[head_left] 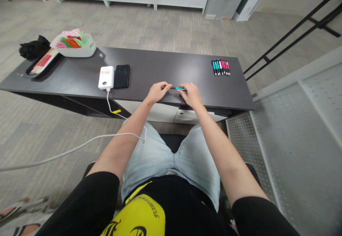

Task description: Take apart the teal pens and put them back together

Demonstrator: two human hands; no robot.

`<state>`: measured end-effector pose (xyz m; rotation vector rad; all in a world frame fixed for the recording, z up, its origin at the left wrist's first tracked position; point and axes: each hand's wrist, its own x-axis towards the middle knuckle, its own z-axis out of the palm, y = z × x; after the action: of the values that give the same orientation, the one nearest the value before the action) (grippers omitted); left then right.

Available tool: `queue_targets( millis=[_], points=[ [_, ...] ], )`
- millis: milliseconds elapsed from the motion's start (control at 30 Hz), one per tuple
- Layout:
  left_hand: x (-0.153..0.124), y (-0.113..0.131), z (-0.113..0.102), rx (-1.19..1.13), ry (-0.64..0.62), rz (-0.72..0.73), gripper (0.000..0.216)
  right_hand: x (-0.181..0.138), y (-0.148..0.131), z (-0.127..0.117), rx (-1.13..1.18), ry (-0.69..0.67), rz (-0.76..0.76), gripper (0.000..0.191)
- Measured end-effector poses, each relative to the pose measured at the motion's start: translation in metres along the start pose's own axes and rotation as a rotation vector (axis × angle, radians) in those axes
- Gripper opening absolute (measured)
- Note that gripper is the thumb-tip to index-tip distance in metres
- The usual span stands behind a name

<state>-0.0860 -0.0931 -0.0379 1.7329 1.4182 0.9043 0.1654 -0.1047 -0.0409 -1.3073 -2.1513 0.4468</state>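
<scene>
Between my two hands a teal and black pen (179,88) lies level, just above or on the front part of the dark tabletop (160,65). My left hand (159,90) pinches its black end between thumb and fingertips. The fingers of my right hand (191,94) close round its other end, partly hiding it. Off to the right, a row of several pens (221,67) in teal, white, pink and red lies side by side near the far edge.
A white power bank (106,77) with a cable (109,104) trailing over the front edge sits beside a black phone (122,76). Further left stand a white basket (80,52) of colourful items, a black tray (40,73) and a black cloth-like bundle (34,48).
</scene>
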Motion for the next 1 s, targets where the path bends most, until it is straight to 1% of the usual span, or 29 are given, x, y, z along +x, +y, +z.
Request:
queue_targets(
  millis=[67,167,433,500,600,667,733,800,867,933,1000],
  points=[
    [0.000,-0.002,0.000,0.018,-0.008,0.010,0.035,-0.001,-0.001,0.000,-0.018,0.002,-0.001,0.023],
    [0.001,-0.002,0.000,0.040,-0.003,0.020,0.033,-0.001,-0.001,-0.001,-0.046,-0.003,-0.001,0.026],
    [-0.001,0.004,-0.003,0.051,0.006,0.029,0.025,0.002,0.000,0.002,-0.070,-0.087,0.009,0.041],
    [-0.001,0.005,-0.003,0.053,0.010,0.031,0.024,0.002,0.000,0.002,-0.060,-0.100,0.016,0.042],
    [0.000,0.005,0.000,0.055,0.021,0.037,0.023,0.003,0.000,0.002,-0.047,-0.109,0.027,0.037],
    [0.000,0.005,0.001,0.059,0.034,0.048,0.017,0.003,0.000,0.002,-0.030,-0.089,0.033,0.034],
    [0.000,0.004,-0.002,0.051,0.085,0.055,0.006,0.003,0.001,0.003,-0.002,-0.040,0.048,0.031],
    [0.000,0.000,-0.009,0.050,0.189,0.032,0.017,0.004,0.002,0.003,0.030,0.017,0.080,0.029],
    [0.000,-0.005,-0.018,0.099,0.284,-0.001,0.025,0.004,0.002,0.004,0.053,0.055,0.116,0.028],
    [0.001,-0.009,-0.027,0.185,0.292,-0.027,0.028,0.004,0.003,0.005,0.062,0.066,0.129,0.028],
    [0.005,-0.011,-0.033,0.228,0.240,-0.049,0.027,0.004,0.004,0.006,0.058,0.071,0.119,0.028]
  ],
)
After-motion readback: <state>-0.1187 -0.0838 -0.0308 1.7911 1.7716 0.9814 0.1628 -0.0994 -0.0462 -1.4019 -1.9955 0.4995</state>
